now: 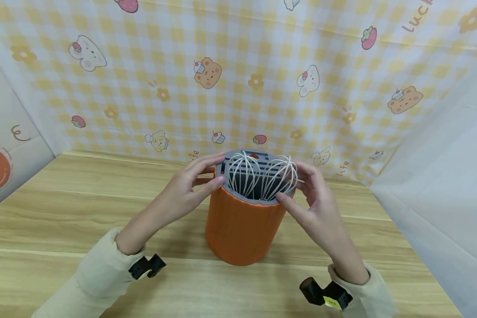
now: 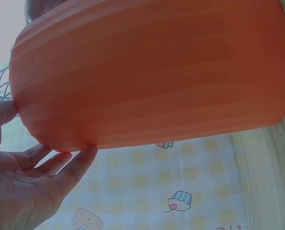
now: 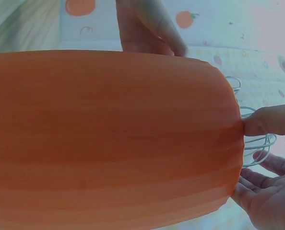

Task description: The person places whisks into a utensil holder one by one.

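Note:
An orange utensil holder (image 1: 244,229) with a grey slotted insert (image 1: 258,154) stands upright on the table. Two whisks, a left one (image 1: 243,172) and a right one (image 1: 284,174), rise wire heads up from its large opening; their lower parts are hidden inside. My left hand (image 1: 191,183) grips the holder at its left rim, thumb in front and fingers round the far side. On the opposite side, my right hand (image 1: 316,203) holds the right rim, its thumb at the front edge and its fingers beside the right whisk. In the right wrist view the ribbed orange wall fills much of the picture.
The holder stands on a light wood-grain table (image 1: 175,282). Behind it hangs a yellow checked cloth (image 1: 238,110) with cartoon prints, and a white cloth (image 1: 441,163) slopes down on the right. Both wrists carry black cameras.

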The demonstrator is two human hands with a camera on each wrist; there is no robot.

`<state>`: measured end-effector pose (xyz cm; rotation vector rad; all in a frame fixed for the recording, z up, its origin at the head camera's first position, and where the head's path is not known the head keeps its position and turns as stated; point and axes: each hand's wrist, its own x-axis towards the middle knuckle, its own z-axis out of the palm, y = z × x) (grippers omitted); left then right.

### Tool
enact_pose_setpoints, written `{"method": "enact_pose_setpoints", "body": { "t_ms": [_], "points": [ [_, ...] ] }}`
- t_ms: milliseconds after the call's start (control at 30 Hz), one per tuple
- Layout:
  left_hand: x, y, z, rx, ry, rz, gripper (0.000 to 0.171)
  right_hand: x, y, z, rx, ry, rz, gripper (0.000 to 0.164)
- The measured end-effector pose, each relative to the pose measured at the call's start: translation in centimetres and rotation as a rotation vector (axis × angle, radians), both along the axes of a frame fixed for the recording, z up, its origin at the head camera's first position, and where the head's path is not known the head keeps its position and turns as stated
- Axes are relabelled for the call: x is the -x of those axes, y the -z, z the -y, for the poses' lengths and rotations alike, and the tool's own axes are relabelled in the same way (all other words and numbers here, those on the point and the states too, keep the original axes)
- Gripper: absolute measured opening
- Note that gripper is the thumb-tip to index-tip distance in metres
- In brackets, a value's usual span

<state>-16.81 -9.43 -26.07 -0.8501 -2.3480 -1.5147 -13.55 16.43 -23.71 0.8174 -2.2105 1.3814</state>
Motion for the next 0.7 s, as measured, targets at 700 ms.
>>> {"method": "enact_pose_setpoints", "body": {
  "t_ms": [700],
  "points": [
    [0.1, 0.1, 0.0, 0.003, 0.001, -0.004, 0.047, -0.5, -1.2, -1.3, -0.010, 0.007, -0.133, 0.077]
  ]
}}
